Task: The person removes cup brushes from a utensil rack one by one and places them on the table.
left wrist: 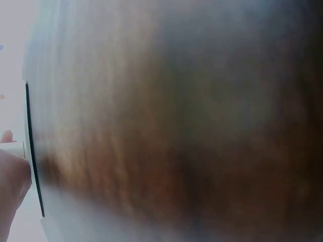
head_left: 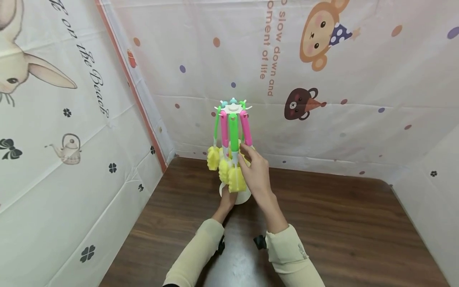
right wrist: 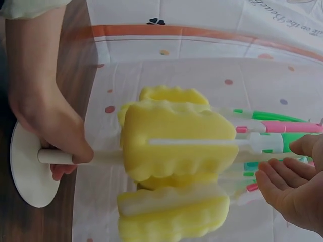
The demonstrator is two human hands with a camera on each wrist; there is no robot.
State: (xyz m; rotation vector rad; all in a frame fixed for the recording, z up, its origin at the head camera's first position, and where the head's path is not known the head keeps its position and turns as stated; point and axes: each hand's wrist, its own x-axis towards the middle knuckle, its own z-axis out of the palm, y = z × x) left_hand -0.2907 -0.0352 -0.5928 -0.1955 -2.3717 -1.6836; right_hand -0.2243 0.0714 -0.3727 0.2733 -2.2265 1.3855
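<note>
A white stand point(head_left: 244, 197) carries several yellow sponge brushes point(head_left: 236, 180) hanging from a hooked disc point(head_left: 233, 108) at its top. Their handles are green point(head_left: 234, 133) and pink point(head_left: 224, 129). Low on the stand, my left hand point(head_left: 228, 198) grips the white pole point(right wrist: 103, 158) just above the round base point(right wrist: 31, 171). My right hand point(head_left: 256, 172) is beside the brushes, fingers loosely bent, thumb and fingertips right at the front green handle. In the left wrist view, only part of my left hand point(left wrist: 12, 179) shows at the edge; a blurred brown surface fills most of the picture.
The stand is on a dark wooden table point(head_left: 333, 223), towards its back edge. Behind it hangs a printed white cloth point(head_left: 222, 63), and another printed cloth point(head_left: 89, 167) runs along the left side. More pale cloth point(head_left: 430, 159) borders the right.
</note>
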